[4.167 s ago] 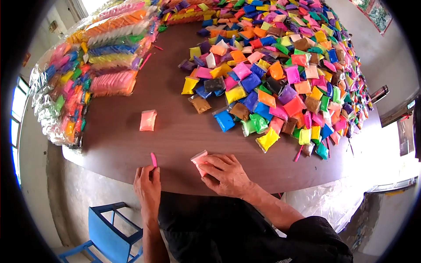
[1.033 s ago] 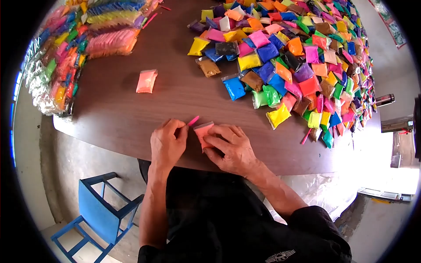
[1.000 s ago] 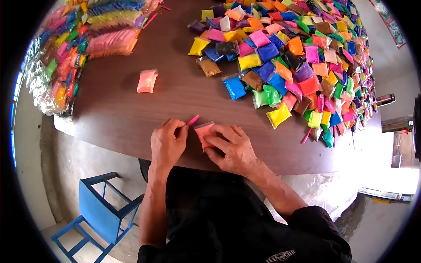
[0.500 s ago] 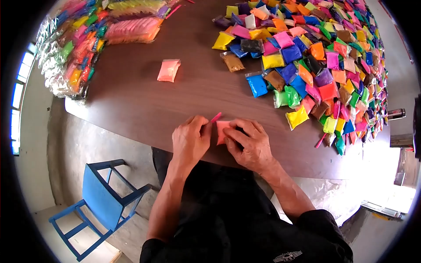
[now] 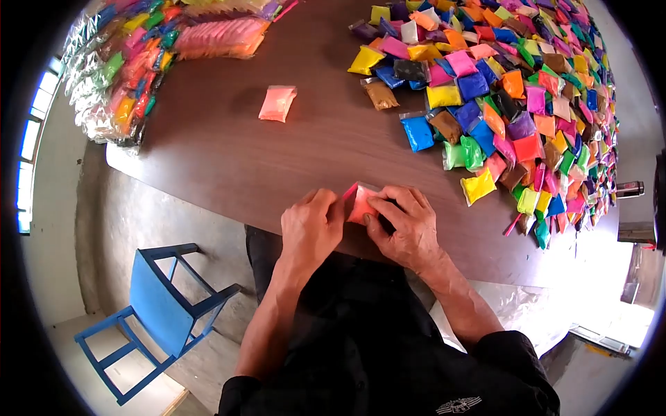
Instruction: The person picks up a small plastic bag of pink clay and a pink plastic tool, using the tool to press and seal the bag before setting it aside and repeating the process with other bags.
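A small clear packet with pink filling (image 5: pixel 361 206) is at the table's near edge between my hands. My right hand (image 5: pixel 408 227) pinches its right side between thumb and fingers. My left hand (image 5: pixel 312 225) is closed on a thin bright-pink plastic stick (image 5: pixel 351 191), which slants against the packet's upper left edge. My left fingertips are mostly hidden behind the back of the hand. Another pink packet (image 5: pixel 278 104) lies by itself farther back on the table.
A large heap of colourful packets (image 5: pixel 479 87) covers the table's right side. Bagged packets (image 5: pixel 118 76) and a row of pink packets (image 5: pixel 222 38) are at the back left of the brown table (image 5: pixel 208 152). A blue chair (image 5: pixel 163 301) stands on the floor at left.
The pink stick has come from standing apart at the packet's left to lying against its upper edge. The packet is tilted more. The whole view has shifted slightly.
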Action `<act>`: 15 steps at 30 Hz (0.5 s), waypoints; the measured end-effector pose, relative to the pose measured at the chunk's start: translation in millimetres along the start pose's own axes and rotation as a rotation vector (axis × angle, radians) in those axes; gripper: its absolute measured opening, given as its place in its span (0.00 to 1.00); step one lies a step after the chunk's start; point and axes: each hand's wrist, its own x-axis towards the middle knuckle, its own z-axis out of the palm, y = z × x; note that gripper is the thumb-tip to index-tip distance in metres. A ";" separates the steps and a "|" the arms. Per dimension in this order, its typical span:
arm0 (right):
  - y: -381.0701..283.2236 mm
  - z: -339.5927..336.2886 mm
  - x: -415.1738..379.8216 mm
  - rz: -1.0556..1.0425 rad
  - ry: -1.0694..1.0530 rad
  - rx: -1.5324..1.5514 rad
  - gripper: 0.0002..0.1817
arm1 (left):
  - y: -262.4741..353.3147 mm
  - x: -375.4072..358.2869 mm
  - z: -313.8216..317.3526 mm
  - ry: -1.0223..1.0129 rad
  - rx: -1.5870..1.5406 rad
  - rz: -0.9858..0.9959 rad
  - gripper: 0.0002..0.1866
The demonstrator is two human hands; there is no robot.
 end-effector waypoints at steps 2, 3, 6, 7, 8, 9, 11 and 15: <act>-1.1 -0.6 1.4 0.002 0.006 -0.009 0.15 | -2.5 1.3 -4.8 0.019 -0.061 -0.025 0.03; -2.0 -0.8 1.1 0.012 0.012 -0.008 0.15 | -1.5 2.1 -6.5 0.030 -0.125 -0.053 0.03; 0.2 1.3 -3.5 0.032 0.019 -0.011 0.14 | 17.1 -12.7 -14.8 0.010 -0.218 -0.019 0.03; 1.1 2.8 -3.5 0.026 0.025 -0.013 0.14 | 21.9 -19.1 -14.0 -0.018 -0.227 -0.009 0.04; 1.1 3.8 -3.7 0.024 0.022 -0.009 0.14 | 26.0 -25.0 -11.3 -0.038 -0.201 -0.033 0.04; 1.4 4.3 -3.4 0.019 0.031 -0.010 0.14 | 25.0 -26.6 -9.2 -0.039 -0.174 -0.055 0.04; 2.2 5.3 -3.2 0.013 0.038 -0.013 0.14 | 18.9 -27.0 -4.0 -0.039 -0.149 -0.077 0.05; 3.6 6.5 -3.7 0.007 0.049 -0.028 0.14 | 3.9 -18.4 -2.2 0.046 -0.139 -0.063 0.05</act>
